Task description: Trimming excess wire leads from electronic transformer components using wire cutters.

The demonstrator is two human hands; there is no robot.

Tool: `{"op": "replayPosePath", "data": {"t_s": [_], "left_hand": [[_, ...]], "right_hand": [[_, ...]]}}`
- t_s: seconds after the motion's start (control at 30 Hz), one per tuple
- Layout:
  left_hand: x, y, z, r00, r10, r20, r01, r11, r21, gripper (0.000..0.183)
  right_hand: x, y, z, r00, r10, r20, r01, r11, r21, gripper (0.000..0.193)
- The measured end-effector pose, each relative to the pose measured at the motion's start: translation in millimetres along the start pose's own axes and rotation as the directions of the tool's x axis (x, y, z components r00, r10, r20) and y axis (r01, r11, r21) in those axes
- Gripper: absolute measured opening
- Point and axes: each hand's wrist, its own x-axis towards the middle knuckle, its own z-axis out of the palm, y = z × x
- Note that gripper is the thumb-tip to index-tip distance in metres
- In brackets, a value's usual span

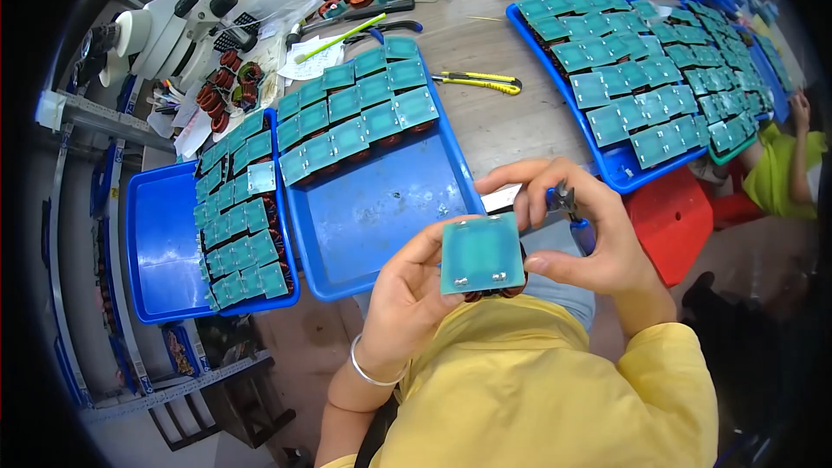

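Observation:
My left hand (406,288) grips a square green circuit board (482,251) by its left edge, over the near edge of the middle blue tray (373,217). Two pairs of shiny solder points show on the board's upper face; dark reddish coil windings peek out below it. In my right hand (607,247) are small side cutters (565,204) with blue handles, their jaws pointing up and away from the board. The right thumb and fingers are close to the board's right edge; whether they touch it I cannot tell. Rows of similar boards (360,95) fill the tray's far part.
A left blue tray (165,243) and a right blue tray (637,180) hold more boards. Beyond lie a yellow box cutter (479,81), a green stick (340,38) and loose copper coils (217,91). A red stool (667,225) stands at right, near another person (784,169).

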Motion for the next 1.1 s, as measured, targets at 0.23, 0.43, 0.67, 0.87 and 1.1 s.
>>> {"op": "replayPosePath", "data": {"t_s": [0.23,0.43,0.67,0.87,1.1], "left_hand": [[0,-14,-20,0.947,-0.106,0.303,0.208,0.921,-0.330,0.053],[0,-10,-13,0.958,-0.070,0.278,0.167,0.925,-0.342,0.058],[-1,-4,-2,0.983,0.112,0.147,-0.135,0.979,0.155,0.061],[5,-15,-18,0.991,0.106,-0.082,-0.101,0.993,0.066,0.060],[7,-8,-20,0.974,0.150,-0.173,-0.134,0.986,0.098,0.051]], "right_hand": [[1,3,1,0.979,0.123,0.160,-0.159,0.958,0.238,0.038],[1,-2,1,0.995,0.050,0.085,-0.063,0.986,0.154,0.048],[4,-1,4,0.993,-0.101,0.058,0.107,0.988,-0.107,0.044],[35,56,-21,0.980,0.080,-0.182,-0.186,0.690,-0.700,0.031],[120,133,-25,0.947,-0.215,-0.239,-0.124,0.441,-0.889,0.021]]}}
